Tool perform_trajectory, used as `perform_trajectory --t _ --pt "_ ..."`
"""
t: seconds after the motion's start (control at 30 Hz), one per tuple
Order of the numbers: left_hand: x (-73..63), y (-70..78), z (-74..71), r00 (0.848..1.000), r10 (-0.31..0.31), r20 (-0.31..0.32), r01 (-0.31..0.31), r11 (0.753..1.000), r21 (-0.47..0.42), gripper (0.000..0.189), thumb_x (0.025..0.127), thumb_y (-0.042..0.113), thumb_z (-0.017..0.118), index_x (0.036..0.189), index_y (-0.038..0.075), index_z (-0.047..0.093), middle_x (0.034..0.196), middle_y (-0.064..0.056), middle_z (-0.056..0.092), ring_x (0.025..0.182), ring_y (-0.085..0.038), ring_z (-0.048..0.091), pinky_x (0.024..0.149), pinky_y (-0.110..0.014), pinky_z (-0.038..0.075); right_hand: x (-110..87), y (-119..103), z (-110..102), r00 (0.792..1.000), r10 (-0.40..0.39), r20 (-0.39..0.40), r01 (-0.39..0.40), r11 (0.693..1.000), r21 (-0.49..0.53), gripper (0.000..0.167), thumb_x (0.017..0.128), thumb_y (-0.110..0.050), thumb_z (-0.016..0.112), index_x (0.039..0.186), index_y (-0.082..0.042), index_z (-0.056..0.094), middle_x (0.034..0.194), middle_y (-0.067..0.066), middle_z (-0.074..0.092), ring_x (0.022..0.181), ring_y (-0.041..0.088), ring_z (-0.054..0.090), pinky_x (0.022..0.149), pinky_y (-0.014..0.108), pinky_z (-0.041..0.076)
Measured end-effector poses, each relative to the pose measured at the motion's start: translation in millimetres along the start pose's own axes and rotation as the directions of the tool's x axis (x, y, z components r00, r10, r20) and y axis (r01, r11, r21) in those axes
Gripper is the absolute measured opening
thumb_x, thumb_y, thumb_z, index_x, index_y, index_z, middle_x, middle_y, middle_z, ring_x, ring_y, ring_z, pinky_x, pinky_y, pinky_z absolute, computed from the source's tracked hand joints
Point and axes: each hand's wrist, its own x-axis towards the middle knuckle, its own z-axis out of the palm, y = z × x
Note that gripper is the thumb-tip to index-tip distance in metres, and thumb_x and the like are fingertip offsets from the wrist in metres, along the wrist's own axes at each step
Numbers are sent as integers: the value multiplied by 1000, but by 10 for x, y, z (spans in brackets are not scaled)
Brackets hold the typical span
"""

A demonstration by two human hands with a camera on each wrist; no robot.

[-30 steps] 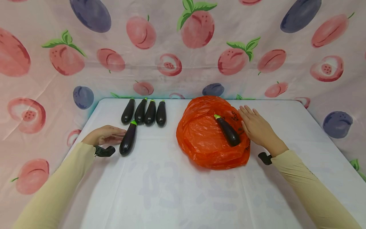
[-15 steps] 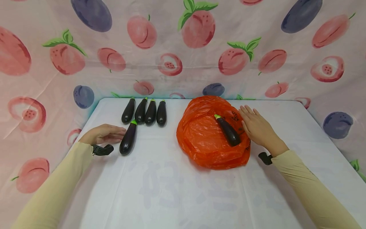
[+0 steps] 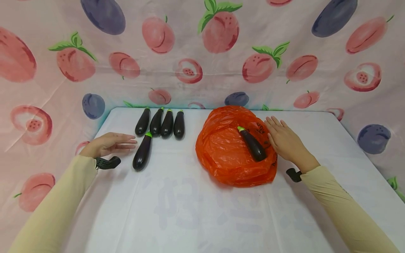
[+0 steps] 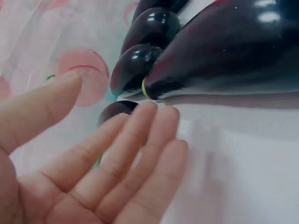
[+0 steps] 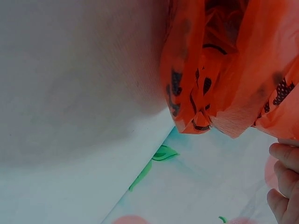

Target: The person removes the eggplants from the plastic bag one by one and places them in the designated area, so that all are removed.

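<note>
Near the left of the table lies one eggplant (image 3: 142,153), its green stem end pointing away. My left hand (image 3: 109,144) hovers just left of it with straight fingers, apart from it and holding nothing. In the left wrist view that eggplant (image 4: 233,51) looms large beyond the fingertips (image 4: 169,116). An orange plastic bag (image 3: 218,154) stands right of centre with its mouth spread wide, and another eggplant (image 3: 253,144) lies in it. Against the bag's right side my right hand (image 3: 284,140) rests with straight fingers. The right wrist view shows the printed bag (image 5: 224,84) beside the fingers (image 5: 285,158).
A row of several eggplants (image 3: 167,124) lies at the back left of the white table (image 3: 202,218). Behind the table hangs a fruit-printed cloth (image 3: 221,70), which also covers both sides. A black wrist camera (image 3: 108,162) sits on the left wrist.
My left hand has drawn away to the left from the nearest eggplant, leaving a gap. The right hand, the bag and the eggplants have stayed in place.
</note>
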Motion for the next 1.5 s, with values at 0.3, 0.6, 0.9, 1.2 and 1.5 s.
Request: perform_trajectory --t 0.3,0.6,0.9,1.2,1.5 --pt "29 -2 15 984 177 25 -175 983 -57 24 98 5 46 112 17 62 107 6 70 101 -8 67 88 -21 54 13 -6 1 1000 16 18 -16 1000 7 52 96 -14 45 141 9 33 148 27 32 140 41 25 115 57 20" --pt "87 50 186 950 309 -35 -308 951 32 54 98 8 48 142 -14 24 114 7 67 107 -5 63 91 -18 52 9 -23 -19 999 13 39 -13 1000 3 52 97 -13 44 143 8 30 149 27 30 140 41 25 115 57 20" --pt "265 164 510 948 317 -28 -315 947 67 54 98 12 49 142 -11 27 114 7 67 104 -7 65 92 -15 49 11 -11 20 1000 12 13 -12 1000 1 52 97 -15 45 141 8 32 148 27 32 139 41 26 115 57 21" --pt "450 320 899 952 306 17 -306 943 133 52 96 14 53 141 -6 35 124 -7 62 112 -15 63 97 -23 49 14 -1 21 1000 23 19 -23 1000 -4 53 96 -16 46 142 8 32 148 26 31 140 41 24 116 56 18" --pt "613 463 1197 957 284 60 -290 941 171 50 95 19 56 139 0 42 138 -21 49 111 -14 63 101 -31 47 23 9 23 1000 11 -8 -11 1000 5 52 96 -15 47 140 8 34 147 26 33 139 41 26 115 56 20"
